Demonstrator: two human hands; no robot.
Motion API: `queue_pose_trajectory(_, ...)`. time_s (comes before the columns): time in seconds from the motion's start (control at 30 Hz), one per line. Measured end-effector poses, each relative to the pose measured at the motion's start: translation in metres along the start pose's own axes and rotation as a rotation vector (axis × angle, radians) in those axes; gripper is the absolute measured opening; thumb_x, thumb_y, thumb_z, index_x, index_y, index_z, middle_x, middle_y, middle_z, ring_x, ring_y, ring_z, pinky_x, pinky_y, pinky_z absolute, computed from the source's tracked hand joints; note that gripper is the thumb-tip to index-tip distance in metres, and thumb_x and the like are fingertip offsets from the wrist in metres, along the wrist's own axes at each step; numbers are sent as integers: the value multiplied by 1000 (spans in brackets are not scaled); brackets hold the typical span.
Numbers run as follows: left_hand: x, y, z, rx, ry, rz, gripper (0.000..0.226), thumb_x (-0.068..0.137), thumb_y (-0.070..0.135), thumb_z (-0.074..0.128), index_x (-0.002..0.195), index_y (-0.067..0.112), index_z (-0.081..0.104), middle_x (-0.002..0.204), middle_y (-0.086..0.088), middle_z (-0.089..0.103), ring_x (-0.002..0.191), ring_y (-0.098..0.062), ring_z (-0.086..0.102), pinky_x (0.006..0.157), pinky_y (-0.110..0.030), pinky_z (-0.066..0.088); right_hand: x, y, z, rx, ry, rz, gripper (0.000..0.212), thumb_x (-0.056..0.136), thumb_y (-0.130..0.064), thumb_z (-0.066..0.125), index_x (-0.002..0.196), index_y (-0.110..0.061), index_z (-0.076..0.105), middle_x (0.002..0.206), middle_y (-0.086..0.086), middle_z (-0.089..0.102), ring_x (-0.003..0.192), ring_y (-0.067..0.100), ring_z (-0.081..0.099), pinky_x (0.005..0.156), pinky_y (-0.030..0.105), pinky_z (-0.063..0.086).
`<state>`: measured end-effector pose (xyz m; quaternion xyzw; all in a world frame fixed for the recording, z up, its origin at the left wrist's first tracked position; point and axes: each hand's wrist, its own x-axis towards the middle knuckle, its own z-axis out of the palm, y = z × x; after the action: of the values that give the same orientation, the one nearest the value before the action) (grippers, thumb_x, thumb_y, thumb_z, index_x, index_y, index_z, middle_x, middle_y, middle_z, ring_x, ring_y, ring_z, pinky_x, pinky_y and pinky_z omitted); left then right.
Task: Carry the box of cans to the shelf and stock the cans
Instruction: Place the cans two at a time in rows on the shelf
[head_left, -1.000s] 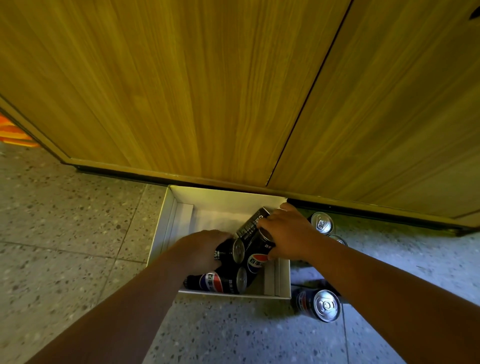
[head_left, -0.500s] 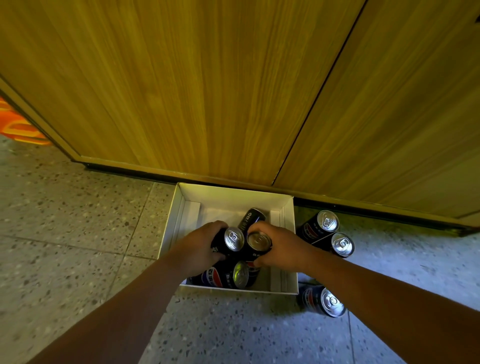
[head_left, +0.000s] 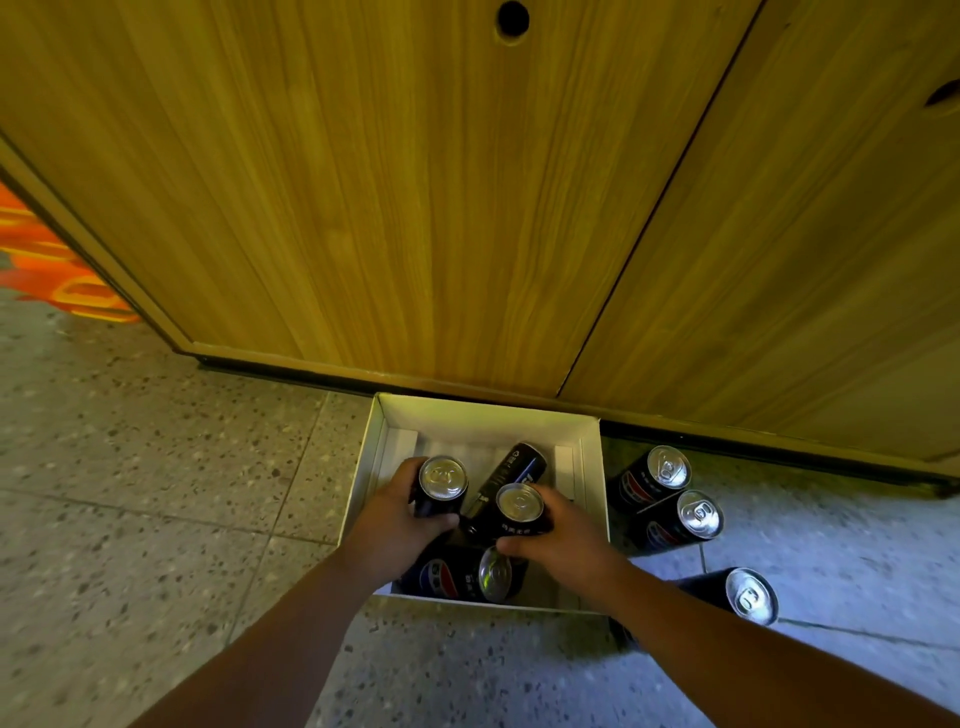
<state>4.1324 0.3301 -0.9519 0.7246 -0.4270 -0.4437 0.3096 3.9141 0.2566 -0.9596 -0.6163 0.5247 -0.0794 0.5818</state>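
At the far left edge an orange patterned object (head_left: 57, 283) was seen on the speckled floor (head_left: 156, 467), partly hidden by the corner of the wooden cabinet (head_left: 363, 208). The cabinet's two closed doors filled the upper part of the view, and a round hole (head_left: 512, 20) was seen near the top of the left door.

A white box (head_left: 363, 467) was set on the floor against the cabinet's base, open at the top. Over its left part the left hand (head_left: 392, 525) was curled round an upright can (head_left: 440, 486), whose silver top was turned toward the camera. Just to the right, a tilted can (head_left: 514, 470) was leaned among the others inside the box, and a lying can (head_left: 462, 574) was seen on its side at the near wall. A second upright can (head_left: 517, 512) was gripped by the right hand (head_left: 563, 543), with the thumb wrapped across its near side.

Outside the box, on the floor to its right, a rear can (head_left: 652, 475) and a middle can (head_left: 680, 522) were stood just beside each other. Nearer the camera, a near can (head_left: 740, 595) was partly covered by the right forearm.
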Motion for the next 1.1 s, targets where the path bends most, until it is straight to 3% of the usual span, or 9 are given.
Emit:
queue_pose_trajectory(0.07,1,7,-3,-60,23,-6,59,73,27,84,119,44,50,112,25,62,110,-2,56,92,-35,52,-4,0,-1,-16,23,-17,56,69,-17,89,116,-34,63,111,-12,71,105,-1,63,81,9,49)
queue_pose_trajectory(0.17,2,26,-9,-141,54,21,58,72,27,85,118,44,54,115,24,65,115,-1,56,98,-38,50,-7,-2,-3,-23,68,-17,51,70,-16,89,107,-39,62,105,-14,71,99,-6,63,78,7,49)
queue_pose_trajectory(0.33,-3,58,-23,-216,68,71,59,75,23,83,125,39,55,119,21,65,114,1,57,96,-33,51,-10,-10,-18,-54,126,-31,50,72,-20,87,107,-41,59,107,-18,68,104,-4,61,78,6,45)
queue_pose_trajectory(0.43,-8,70,-28,-198,85,76,60,75,23,83,123,42,54,115,26,63,109,8,55,88,-21,48,-16,-11,-23,-76,169,-43,51,76,-21,85,113,-40,55,108,-21,64,103,-4,59,77,4,42)
queue_pose_trajectory(0.6,-20,70,-21,-183,93,45,58,75,24,83,119,47,52,112,30,62,106,13,53,81,-12,42,-27,3,-23,-80,271,-27,51,81,-22,81,118,-37,49,103,-25,58,105,4,56,93,22,46)
queue_pose_trajectory(0.77,-23,66,-9,-157,36,22,59,75,24,83,115,53,52,113,29,64,107,13,55,82,-9,42,-37,13,-18,-133,284,-87,55,81,-30,79,124,-37,46,114,-23,60,106,-5,58,99,29,50)
queue_pose_trajectory(0.87,-14,63,-3,-150,18,20,60,73,24,85,116,52,54,114,24,66,112,3,57,94,-23,48,-32,5,-22,-100,336,-116,60,79,-47,77,129,-37,47,120,-18,64,113,1,60,97,35,53)
queue_pose_trajectory(0.93,-9,64,0,-129,10,29,60,71,27,86,115,53,54,114,25,66,114,1,57,100,-34,49,-26,-7,-28,-108,329,-155,57,79,-41,79,128,-36,49,117,-19,66,112,-2,60,98,32,52)
queue_pose_trajectory(1.1,-2,89,-3,-118,38,60,61,70,25,87,109,57,53,113,23,66,113,-2,58,98,-39,51,-23,-44,-46,-58,342,-185,56,70,-32,88,117,-36,58,111,-20,69,106,-5,63,96,32,54)
